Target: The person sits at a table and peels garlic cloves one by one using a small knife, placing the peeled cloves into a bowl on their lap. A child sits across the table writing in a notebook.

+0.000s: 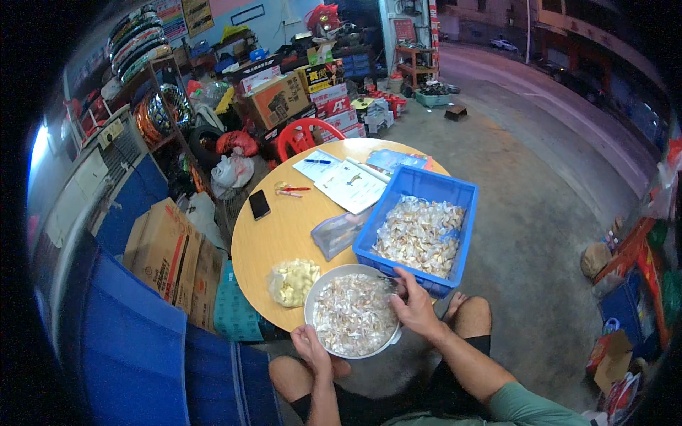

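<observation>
White and round, as broad one way as the other, the shallow basin [310,310] faces up at the table's near edge, its small handle [395,339] pointing toward the person's right; clear packets [355,316] fill it. The left hand [310,348] curls closed on the near-left rim. The right hand [414,304] comes across from the right, thumb and fingers parted at the rim (whether they grasp it, I cannot tell). Beside it, a blue crate [435,183] stands on the yellowish round table [284,238], above a grey floor [540,234] and near stacked cartons [277,101].
</observation>
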Demonstrator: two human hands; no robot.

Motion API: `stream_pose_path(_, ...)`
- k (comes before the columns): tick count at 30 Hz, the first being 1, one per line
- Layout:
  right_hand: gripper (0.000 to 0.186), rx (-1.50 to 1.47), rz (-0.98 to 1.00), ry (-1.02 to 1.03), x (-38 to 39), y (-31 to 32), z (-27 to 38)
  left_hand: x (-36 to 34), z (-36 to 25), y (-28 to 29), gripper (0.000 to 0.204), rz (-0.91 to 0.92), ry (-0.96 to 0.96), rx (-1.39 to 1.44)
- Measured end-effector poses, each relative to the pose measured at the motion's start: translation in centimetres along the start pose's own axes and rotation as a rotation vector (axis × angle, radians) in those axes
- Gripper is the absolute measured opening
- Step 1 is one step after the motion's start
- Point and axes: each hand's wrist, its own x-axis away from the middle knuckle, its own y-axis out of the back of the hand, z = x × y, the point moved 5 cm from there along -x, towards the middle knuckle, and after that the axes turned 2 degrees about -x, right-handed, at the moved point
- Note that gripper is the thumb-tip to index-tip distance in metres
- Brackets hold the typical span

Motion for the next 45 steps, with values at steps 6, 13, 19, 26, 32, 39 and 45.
stream_pose_path(6, 0.041, -0.167, 0.003, -0.142, 5.2, 0.8, -2.8, -0.1, 0.3, 1.5, 0.025, -0.012, 0.071, 0.022)
stream_pose_path(13, 0.021, -0.313, 0.014, -0.361, 11.0, 2.2, -2.2, 1.7, -3.1, 4.3, 0.036, -0.041, 0.086, 0.072)
stream_pose_path(19, 0.01, -0.297, 0.148, -0.351, 9.7, 1.1, -1.6, 3.6, -9.1, 0.1, 0.044, 0.223, 0.035, 0.137)
stream_pose_path(26, 0.01, -0.139, 0.272, -0.037, 4.1, -0.9, 3.1, 4.5, -8.8, -5.6, 0.038, 0.525, 0.195, 0.092)
stream_pose_path(32, 0.02, -0.029, 0.29, 0.171, 0.8, -2.1, 3.6, 4.9, -10.3, -8.5, 0.024, 0.519, 0.142, 0.13)
stream_pose_path(39, 0.022, -0.086, 0.345, 0.3, -1.4, -1.7, 3.5, 4.4, -11.9, -9.6, 0.012, 0.482, -0.013, -0.206)
stream_pose_path(45, 0.021, -0.129, 0.279, 0.44, -2.2, -0.6, 1.9, 4.9, -11.4, -11.2, 0.008, 0.465, 0.0, -0.137)
